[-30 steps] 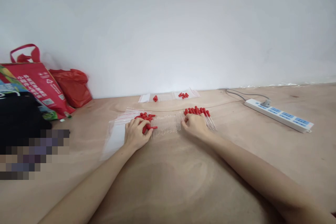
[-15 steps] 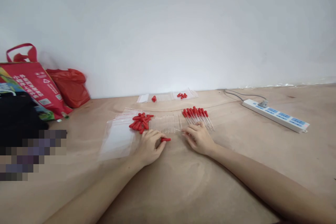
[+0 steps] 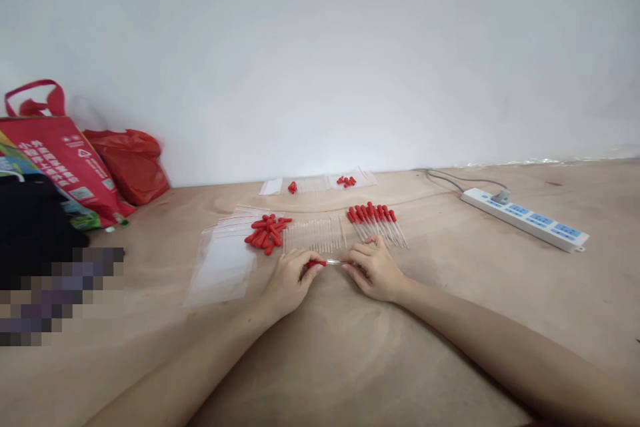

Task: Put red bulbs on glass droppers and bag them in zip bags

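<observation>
My left hand (image 3: 291,281) pinches a red rubber bulb (image 3: 317,263). Facing it, my right hand (image 3: 375,271) grips a thin clear tube (image 3: 334,261), whose left end meets the bulb's opening. A heap of red bulbs (image 3: 266,233) lies beyond my left hand. Beside the heap is a row of clear tubes (image 3: 315,235) on the table. Just past my right hand lie several tubes fitted with red bulbs (image 3: 371,213), side by side.
Clear zip bags (image 3: 225,263) lie left of the bulbs. Small bags with red pieces (image 3: 346,181) rest near the wall. A power strip (image 3: 525,219) is at the right, and red bags (image 3: 127,163) stand at the left.
My right hand has brought the tube away from the row and nearer me, against the bulb. My left hand still pinches the bulb, with its fingers closer around it.
</observation>
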A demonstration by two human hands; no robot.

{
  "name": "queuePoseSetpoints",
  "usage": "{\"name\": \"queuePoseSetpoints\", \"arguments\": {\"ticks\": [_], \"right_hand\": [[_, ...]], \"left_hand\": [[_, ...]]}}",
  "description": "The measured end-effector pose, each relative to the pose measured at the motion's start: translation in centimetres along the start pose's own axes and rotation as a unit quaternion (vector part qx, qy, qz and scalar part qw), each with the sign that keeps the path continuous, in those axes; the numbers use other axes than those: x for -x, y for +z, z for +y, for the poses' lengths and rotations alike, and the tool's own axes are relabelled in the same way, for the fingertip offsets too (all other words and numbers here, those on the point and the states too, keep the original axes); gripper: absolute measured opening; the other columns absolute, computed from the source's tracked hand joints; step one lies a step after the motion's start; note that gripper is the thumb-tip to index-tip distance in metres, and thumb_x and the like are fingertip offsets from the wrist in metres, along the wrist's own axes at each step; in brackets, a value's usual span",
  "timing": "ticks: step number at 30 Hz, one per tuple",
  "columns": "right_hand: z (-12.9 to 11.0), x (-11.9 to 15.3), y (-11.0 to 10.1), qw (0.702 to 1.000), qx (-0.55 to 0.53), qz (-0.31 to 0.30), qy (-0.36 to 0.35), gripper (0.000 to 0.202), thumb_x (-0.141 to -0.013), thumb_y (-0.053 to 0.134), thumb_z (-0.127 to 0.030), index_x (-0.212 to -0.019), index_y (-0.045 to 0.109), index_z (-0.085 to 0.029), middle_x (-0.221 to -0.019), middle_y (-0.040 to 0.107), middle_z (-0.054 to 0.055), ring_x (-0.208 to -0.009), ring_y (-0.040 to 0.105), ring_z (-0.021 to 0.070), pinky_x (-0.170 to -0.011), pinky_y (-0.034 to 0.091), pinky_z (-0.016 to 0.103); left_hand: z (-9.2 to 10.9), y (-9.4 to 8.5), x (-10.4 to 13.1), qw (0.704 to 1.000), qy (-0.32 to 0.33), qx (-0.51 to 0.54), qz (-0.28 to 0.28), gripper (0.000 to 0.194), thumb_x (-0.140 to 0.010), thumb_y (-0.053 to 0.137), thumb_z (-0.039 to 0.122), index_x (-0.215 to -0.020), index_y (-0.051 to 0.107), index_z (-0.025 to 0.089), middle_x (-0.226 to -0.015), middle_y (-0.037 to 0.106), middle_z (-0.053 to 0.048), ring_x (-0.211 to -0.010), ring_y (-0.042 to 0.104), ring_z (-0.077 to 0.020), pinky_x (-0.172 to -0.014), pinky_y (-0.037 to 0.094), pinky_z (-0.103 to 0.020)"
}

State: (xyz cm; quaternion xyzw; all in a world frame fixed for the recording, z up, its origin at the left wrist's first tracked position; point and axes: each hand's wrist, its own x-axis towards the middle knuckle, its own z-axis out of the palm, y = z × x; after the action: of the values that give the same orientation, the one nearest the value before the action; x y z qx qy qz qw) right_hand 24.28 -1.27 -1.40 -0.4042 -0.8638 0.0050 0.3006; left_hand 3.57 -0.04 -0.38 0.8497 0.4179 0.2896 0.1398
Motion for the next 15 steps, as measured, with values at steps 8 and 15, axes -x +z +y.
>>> {"name": "queuePoseSetpoints", "arguments": {"ticks": [8,15], "right_hand": [[-0.31,-0.07,0.04,0.998,-0.056,-0.001,-0.002,0.014,-0.082,0.043,-0.019,-0.086,0.057,-0.017,-0.073,0.059,0.001,-0.066,0.050,0.0110,-0.079,0.024,0.032],[0.13,-0.22,0.24,0.997,-0.064,-0.024,-0.032,0.017,-0.085,0.041,-0.020,-0.088,0.057,-0.018,-0.078,0.061,0.002,-0.071,0.052,0.0119,-0.078,0.023,0.032]], "left_hand": [[0.30,0.02,0.02,0.992,-0.036,0.117,-0.008,0.014,-0.083,0.044,0.024,-0.085,0.057,0.017,-0.074,0.062,0.000,-0.065,0.057,-0.0135,-0.058,0.044,-0.024],[0.59,-0.18,0.14,0.997,-0.001,0.079,-0.002,0.015,-0.081,0.046,0.022,-0.079,0.059,0.017,-0.074,0.063,-0.001,-0.067,0.057,-0.0136,-0.061,0.044,-0.024]]}}
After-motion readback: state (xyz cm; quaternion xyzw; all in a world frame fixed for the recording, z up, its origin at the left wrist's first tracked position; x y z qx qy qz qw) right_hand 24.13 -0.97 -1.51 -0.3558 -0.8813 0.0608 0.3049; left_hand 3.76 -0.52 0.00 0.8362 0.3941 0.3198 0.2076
